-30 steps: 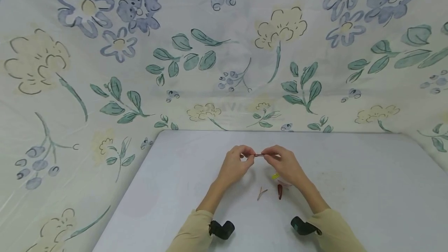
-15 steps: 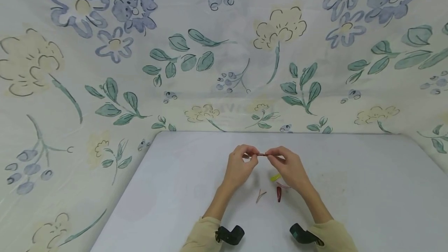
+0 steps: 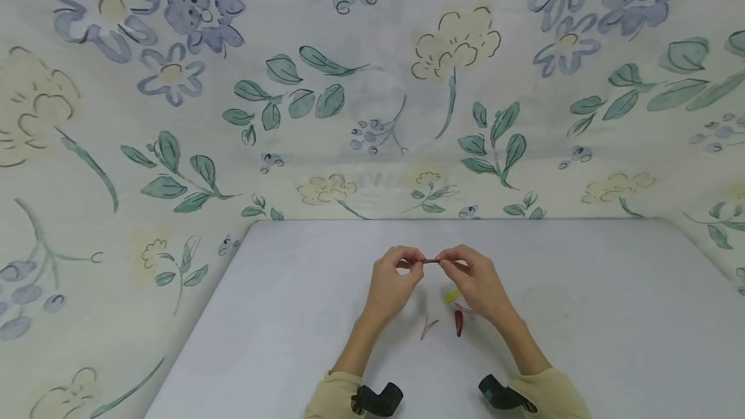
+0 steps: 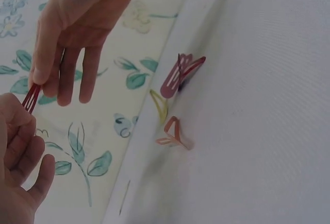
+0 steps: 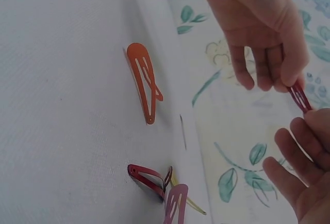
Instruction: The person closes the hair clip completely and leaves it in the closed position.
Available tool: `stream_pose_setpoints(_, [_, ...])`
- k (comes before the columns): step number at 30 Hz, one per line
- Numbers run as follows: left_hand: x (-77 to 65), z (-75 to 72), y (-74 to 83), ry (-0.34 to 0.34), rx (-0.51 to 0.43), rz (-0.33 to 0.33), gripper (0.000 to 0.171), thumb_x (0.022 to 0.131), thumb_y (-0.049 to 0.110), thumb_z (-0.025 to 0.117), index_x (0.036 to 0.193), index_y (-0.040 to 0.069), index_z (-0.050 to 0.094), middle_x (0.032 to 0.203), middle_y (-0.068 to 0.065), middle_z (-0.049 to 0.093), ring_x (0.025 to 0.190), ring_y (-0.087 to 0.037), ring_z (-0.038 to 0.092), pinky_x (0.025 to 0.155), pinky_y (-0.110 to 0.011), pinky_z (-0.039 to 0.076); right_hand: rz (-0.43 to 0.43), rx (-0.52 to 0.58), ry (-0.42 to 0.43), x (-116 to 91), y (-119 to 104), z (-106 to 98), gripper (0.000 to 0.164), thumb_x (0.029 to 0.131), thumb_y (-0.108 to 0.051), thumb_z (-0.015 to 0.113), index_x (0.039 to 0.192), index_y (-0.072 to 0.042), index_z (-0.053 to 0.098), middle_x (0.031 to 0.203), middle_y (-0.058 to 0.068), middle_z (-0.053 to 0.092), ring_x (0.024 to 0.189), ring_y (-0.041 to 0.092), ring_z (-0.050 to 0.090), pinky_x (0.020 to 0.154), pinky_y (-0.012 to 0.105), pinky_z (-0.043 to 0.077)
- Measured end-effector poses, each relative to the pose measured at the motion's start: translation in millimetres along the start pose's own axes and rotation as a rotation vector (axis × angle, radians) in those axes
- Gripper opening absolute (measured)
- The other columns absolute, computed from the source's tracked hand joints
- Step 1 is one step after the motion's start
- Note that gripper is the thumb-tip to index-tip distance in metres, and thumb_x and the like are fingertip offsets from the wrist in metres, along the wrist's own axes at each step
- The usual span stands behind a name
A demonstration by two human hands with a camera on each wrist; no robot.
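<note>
In the head view my left hand [image 3: 394, 283] and right hand [image 3: 478, 283] meet over the far middle of the table. Between them is a dark red snap hair clip [image 3: 431, 261], pinched at one end by each hand's thumb and fingers. The wrist views show the held hair clip [image 5: 299, 98] with slots along its body; fingertips cover both its ends. On the table below lie other hair clips: a yellow one [image 3: 452, 295], a mauve one [image 4: 171, 81], a dark red one [image 3: 458, 323] and an orange one [image 5: 138, 74] with its inner tongue sprung away from the frame.
The white table [image 3: 279, 315] reaches back to a floral cloth [image 3: 372, 115] that hangs behind and on the left. The loose clips lie close together just on the near side of the hands. Dark wrist cameras [image 3: 378, 399] sit at both sleeves.
The head view has shifted slightly, so the backdrop and loose clips appear further left. Both hands keep their pinch on the red hair clip with only small movements.
</note>
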State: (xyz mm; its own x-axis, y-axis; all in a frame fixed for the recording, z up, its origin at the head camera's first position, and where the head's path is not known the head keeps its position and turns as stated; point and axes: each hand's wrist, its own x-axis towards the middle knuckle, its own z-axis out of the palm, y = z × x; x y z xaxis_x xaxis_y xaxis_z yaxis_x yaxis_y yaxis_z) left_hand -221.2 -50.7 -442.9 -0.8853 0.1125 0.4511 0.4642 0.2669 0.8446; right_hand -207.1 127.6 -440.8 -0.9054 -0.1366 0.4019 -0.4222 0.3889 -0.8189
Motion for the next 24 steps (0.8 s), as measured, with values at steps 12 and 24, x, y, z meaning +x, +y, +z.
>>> stream_pose_setpoints(12, [-0.1, -7.1, 5.5, -0.057, 0.052, -0.004, 0.008, 0.087, 0.001, 0.064, 0.091, 0.006, 0.069, 0.090, -0.004, 0.066, 0.086, -0.016, 0.060, 0.083, -0.033, 0.053, -0.027, -0.014, -0.007, -0.9, -3.4, 1.1, 0.011, 0.095, -0.002, 0.062, 0.104, -0.005, 0.067, 0.100, 0.006, 0.068, 0.102, 0.025, 0.066, 0.090, 0.041, 0.055])
stream_pose_setpoints(24, [-2.4, -10.5, 10.7, -0.118, 0.026, -0.066, 0.008, 0.089, 0.004, 0.062, 0.093, 0.006, 0.069, 0.093, -0.005, 0.067, 0.090, -0.019, 0.061, 0.087, -0.048, 0.052, -0.032, -0.007, -0.045, -3.1, -0.8, 0.1, 0.010, 0.095, -0.001, 0.062, 0.102, -0.006, 0.067, 0.099, 0.006, 0.067, 0.097, 0.022, 0.065, 0.091, 0.042, 0.054])
